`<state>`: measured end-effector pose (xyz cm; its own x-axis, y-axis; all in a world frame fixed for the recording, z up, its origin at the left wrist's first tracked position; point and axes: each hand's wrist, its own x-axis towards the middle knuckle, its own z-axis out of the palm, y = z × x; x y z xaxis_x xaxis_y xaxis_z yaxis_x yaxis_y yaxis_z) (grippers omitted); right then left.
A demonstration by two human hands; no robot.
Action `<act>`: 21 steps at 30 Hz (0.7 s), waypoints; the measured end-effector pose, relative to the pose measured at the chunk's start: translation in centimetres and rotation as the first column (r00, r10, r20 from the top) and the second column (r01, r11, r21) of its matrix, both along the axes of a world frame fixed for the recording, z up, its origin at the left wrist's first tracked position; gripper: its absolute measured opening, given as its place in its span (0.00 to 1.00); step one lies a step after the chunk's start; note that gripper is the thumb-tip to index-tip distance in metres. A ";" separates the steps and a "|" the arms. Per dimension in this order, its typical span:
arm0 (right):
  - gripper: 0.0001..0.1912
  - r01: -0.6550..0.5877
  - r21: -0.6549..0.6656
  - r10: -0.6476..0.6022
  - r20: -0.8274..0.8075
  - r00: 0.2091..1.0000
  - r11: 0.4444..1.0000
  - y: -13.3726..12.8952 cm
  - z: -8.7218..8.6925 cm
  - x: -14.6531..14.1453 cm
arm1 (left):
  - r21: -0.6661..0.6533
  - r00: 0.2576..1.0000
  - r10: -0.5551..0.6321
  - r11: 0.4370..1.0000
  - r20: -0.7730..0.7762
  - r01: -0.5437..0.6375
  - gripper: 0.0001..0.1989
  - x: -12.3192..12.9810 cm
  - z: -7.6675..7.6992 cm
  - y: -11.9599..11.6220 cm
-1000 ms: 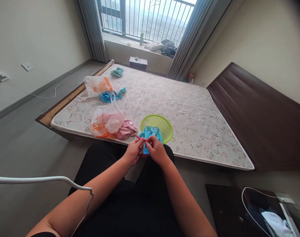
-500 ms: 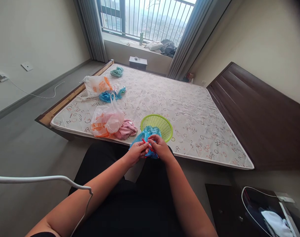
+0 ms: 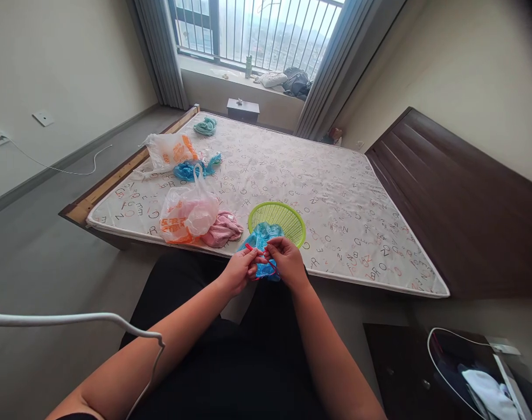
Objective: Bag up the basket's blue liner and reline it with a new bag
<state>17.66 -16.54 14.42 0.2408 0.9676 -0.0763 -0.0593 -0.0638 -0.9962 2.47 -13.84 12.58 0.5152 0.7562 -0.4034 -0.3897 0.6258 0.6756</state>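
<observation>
Red strand (image 3: pixel 272 267): nearside of basket (image 3: pixel 292 219)
Left hand (image 3: pixel 240 269), right hand (image 3: pixel 289 263): fingertips pinched closed on it
Change: more strand shows than a second ago; handling seems unfinished

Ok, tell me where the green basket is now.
In the head view, the basket is just right of centre, near the close edge of the mattress, with the pink cloth to its left and the right hand in front of it.
</observation>
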 end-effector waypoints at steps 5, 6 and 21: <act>0.11 0.000 0.031 -0.005 0.171 0.985 1.000 -0.3 0.3 -0.8 | -0.136 0.995 0.096 0.986 0.003 -0.095 0.13 -0.4 0.3 0.7; 0.11 -0.003 0.036 -0.004 0.204 0.979 0.999 -0.4 0.3 -0.9 | -0.136 0.995 0.099 0.986 -0.015 -0.100 0.13 -0.4 0.3 0.8; 0.07 -0.329 -0.080 0.338 0.225 0.914 0.941 -0.6 0.5 -1.8 | -0.178 0.961 0.239 0.961 0.137 -0.213 0.14 -0.6 0.2 1.1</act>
<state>15.89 -17.15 14.97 -0.0800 0.9920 -0.0974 0.2045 -0.0793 -0.9756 1.88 -12.73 12.83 0.4044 0.7923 -0.4569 -0.6257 0.6041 0.4936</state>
